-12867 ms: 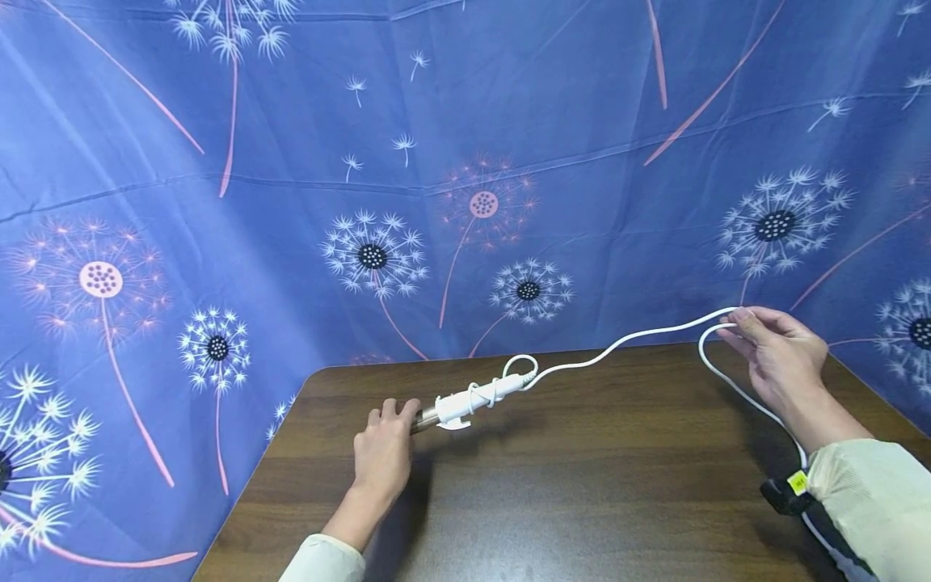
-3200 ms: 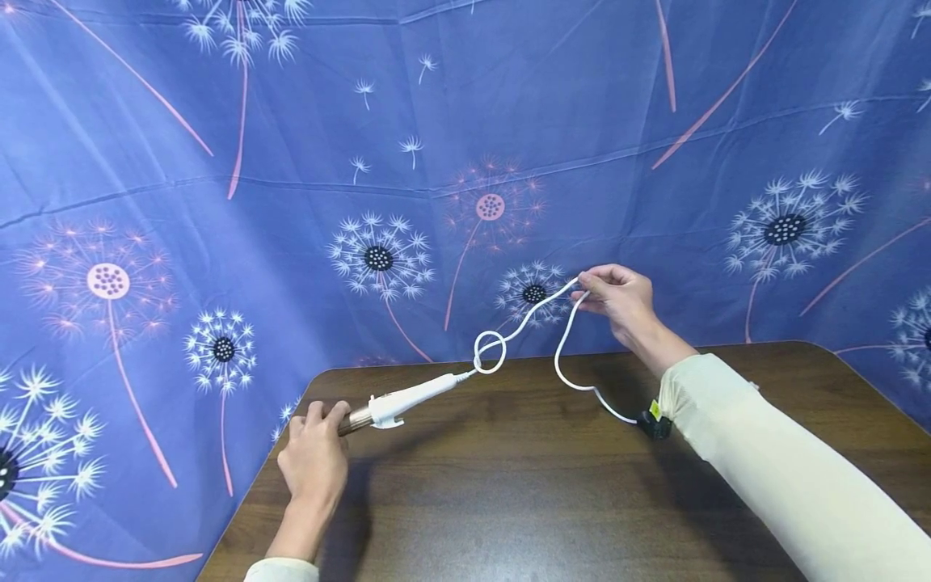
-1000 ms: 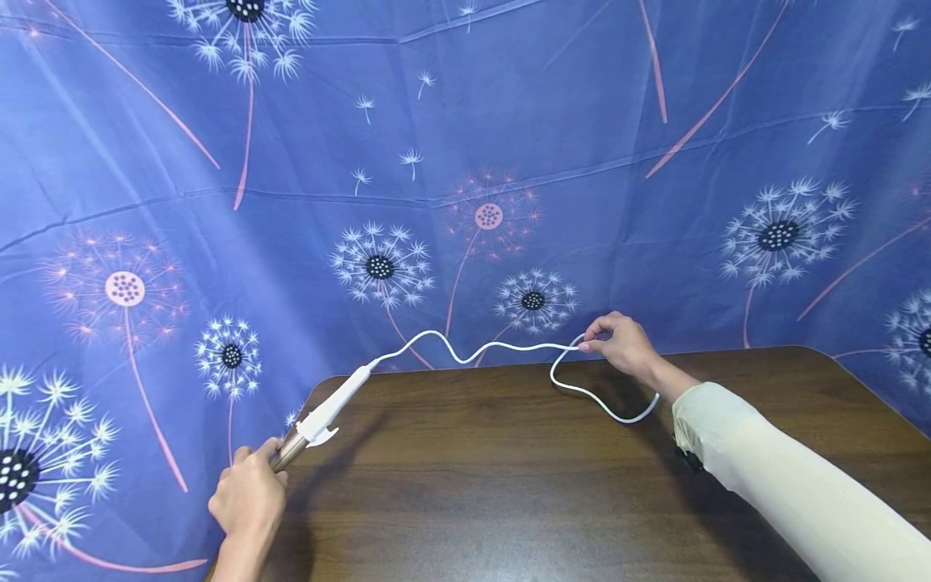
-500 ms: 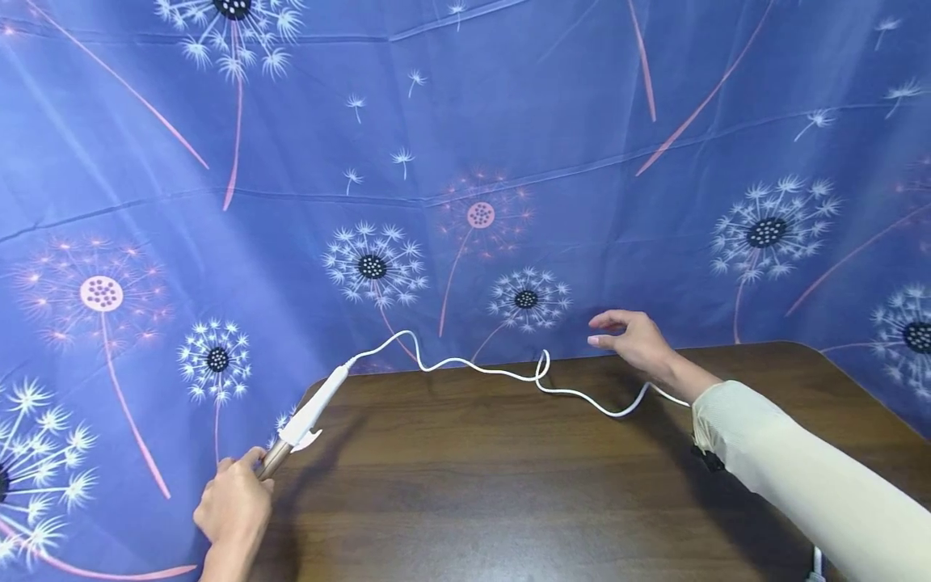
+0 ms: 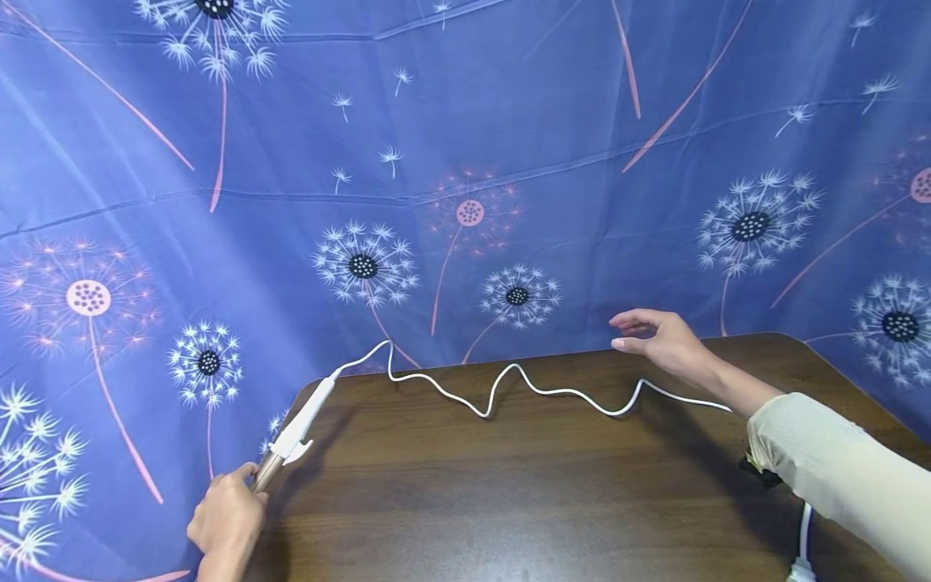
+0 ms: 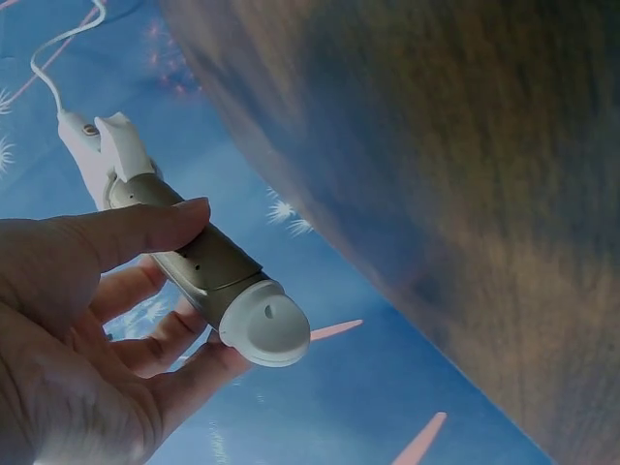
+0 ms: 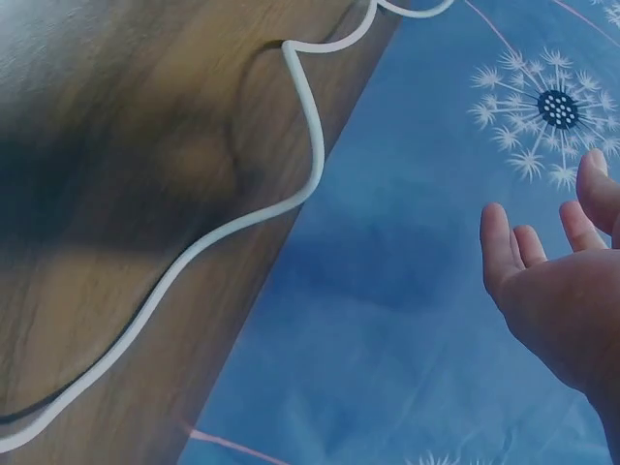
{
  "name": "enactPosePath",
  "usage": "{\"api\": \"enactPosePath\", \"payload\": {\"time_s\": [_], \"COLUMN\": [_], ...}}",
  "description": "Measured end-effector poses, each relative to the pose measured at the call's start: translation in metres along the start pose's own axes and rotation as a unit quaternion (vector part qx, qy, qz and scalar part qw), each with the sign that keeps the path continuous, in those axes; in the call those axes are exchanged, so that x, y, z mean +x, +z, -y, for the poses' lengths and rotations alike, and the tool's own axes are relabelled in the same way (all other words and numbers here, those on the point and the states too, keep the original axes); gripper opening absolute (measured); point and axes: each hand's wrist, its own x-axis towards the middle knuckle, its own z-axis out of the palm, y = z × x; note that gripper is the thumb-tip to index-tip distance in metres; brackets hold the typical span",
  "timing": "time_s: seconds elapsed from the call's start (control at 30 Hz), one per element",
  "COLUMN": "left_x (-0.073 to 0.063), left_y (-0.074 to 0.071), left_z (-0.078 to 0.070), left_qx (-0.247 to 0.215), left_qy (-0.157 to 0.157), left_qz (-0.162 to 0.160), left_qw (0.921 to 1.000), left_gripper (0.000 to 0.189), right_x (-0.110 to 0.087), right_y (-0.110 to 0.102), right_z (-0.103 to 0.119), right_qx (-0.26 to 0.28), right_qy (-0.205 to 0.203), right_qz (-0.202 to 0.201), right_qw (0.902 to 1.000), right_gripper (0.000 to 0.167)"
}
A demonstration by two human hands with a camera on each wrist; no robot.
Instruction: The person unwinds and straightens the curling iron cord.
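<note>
My left hand (image 5: 227,511) grips a curling iron (image 5: 304,420) by its gold-brown barrel, over the table's left edge. The white handle points up and away from me. In the left wrist view, the thumb lies on the barrel (image 6: 218,260), the fingers curl beneath it, and the round white end cap (image 6: 268,325) sticks out. From the handle a wavy white cord (image 5: 563,392) runs rightward across the table's far part. Above the far edge, my right hand (image 5: 671,346) holds nothing; its fingers are loosely bent, apart from the cord (image 7: 308,145).
The brown wooden table (image 5: 494,485) meets a blue dandelion-print cloth (image 5: 567,226) hanging behind it. A white connector (image 5: 802,570) on a thick piece of cord is at the lower right. A black device (image 5: 762,473) sits under the right wrist.
Earlier the cord was wound round the handle, then looped. The right hand has let go of the cord and moved right; the cord has dropped, loops gone. The left hand has moved left and nearer.
</note>
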Motion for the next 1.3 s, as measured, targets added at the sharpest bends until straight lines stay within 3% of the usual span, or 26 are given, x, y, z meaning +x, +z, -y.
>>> {"api": "enactPosePath", "payload": {"time_s": [0.47, 0.87, 1.3], "left_x": [0.002, 0.0, -0.002], "left_y": [0.008, 0.009, 0.015], "left_z": [0.01, 0.019, 0.033], "left_qx": [0.006, 0.005, 0.015], "left_qy": [-0.044, -0.055, -0.059], "left_qz": [0.029, 0.039, 0.059], "left_qw": [0.9986, 0.9977, 0.9964], "left_gripper": [0.039, 0.033, 0.037], "right_x": [-0.024, -0.048, -0.07], "right_y": [-0.029, -0.043, -0.048], "right_z": [-0.007, -0.019, -0.017], "right_qx": [0.003, 0.006, -0.014], "right_qy": [0.025, 0.056, 0.043], "right_qz": [-0.004, -0.013, -0.019], "right_qw": [0.9997, 0.9983, 0.9988], "right_gripper": [0.043, 0.049, 0.045]}}
